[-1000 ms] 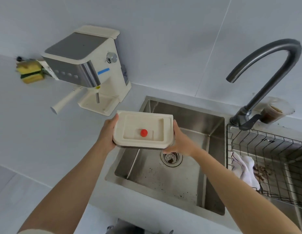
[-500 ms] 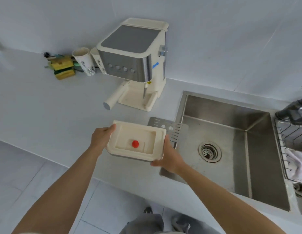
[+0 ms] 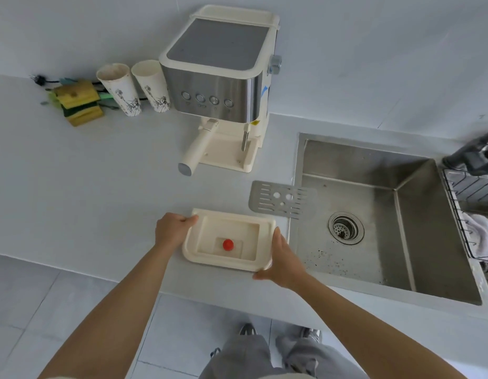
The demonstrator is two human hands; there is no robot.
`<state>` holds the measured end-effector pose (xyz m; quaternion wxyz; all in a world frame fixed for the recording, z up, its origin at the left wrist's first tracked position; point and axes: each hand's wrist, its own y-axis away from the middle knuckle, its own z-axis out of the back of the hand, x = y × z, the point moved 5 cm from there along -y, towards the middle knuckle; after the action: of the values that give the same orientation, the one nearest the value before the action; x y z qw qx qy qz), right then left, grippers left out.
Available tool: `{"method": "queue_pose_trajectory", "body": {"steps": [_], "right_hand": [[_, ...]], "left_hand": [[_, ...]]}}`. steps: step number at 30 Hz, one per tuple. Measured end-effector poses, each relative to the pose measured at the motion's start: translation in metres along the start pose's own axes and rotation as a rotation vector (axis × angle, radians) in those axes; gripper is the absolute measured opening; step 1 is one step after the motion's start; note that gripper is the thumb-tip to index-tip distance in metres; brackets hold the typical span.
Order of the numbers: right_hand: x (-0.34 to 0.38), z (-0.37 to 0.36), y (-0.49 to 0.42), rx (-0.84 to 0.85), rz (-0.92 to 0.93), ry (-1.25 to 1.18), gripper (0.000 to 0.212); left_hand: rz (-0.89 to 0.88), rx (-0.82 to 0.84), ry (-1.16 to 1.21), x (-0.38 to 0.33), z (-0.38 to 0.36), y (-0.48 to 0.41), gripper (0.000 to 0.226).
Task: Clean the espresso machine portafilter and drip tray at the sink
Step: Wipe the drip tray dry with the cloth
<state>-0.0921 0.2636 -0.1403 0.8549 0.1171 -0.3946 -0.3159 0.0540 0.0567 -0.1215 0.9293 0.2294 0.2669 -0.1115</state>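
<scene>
Portafilter (image 3: 195, 151) head hidden under machine (image 3: 218, 77); faucet (image 3: 472, 157) cut off.

Btw. left grip (image 3: 172, 231) & right grip (image 3: 282, 259), drip tray (image 3: 232, 214) is cream plastic, matt & smooth, w/ a glossy red plastic float (image 3: 228, 244) inside. Just beyond right grip, grate (image 3: 281, 199) is brushed metal; sink (image 3: 360, 160) to that grip's right is brushed stainless w/ dull sheen, dark-specked. Further beyond both grips: espresso machine (image 3: 215, 45) cream plastic w/ shiny metal front, paper cups (image 3: 120, 90), tabletop (image 3: 100, 187) pale, matt, smooth.

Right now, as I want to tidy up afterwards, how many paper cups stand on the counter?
2. The first cup stands next to the sponges; the second cup stands between it and the espresso machine. More could be hidden behind the machine.
</scene>
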Motion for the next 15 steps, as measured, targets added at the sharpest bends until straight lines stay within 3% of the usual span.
{"method": "queue_pose_trajectory", "body": {"steps": [6,9,10,12,15], "right_hand": [[-0.001,0.003,-0.001,-0.001,0.004,0.073,0.13],[-0.006,0.012,-0.002,0.034,-0.018,0.004,0.128],[-0.008,0.018,-0.001,0.051,-0.045,-0.053,0.126],[-0.014,0.037,-0.001,0.025,-0.089,-0.163,0.114],[-0.032,0.074,-0.007,-0.138,-0.174,-0.309,0.091]], "left_hand": [[-0.006,-0.007,-0.018,-0.003,-0.003,-0.007,0.048],[-0.04,0.003,-0.017,-0.011,-0.002,-0.009,0.021],[-0.032,-0.011,-0.012,-0.013,-0.001,-0.009,0.025],[-0.058,-0.046,-0.039,-0.025,0.001,-0.006,0.037],[-0.223,-0.062,-0.076,-0.054,-0.006,-0.003,0.035]]}}
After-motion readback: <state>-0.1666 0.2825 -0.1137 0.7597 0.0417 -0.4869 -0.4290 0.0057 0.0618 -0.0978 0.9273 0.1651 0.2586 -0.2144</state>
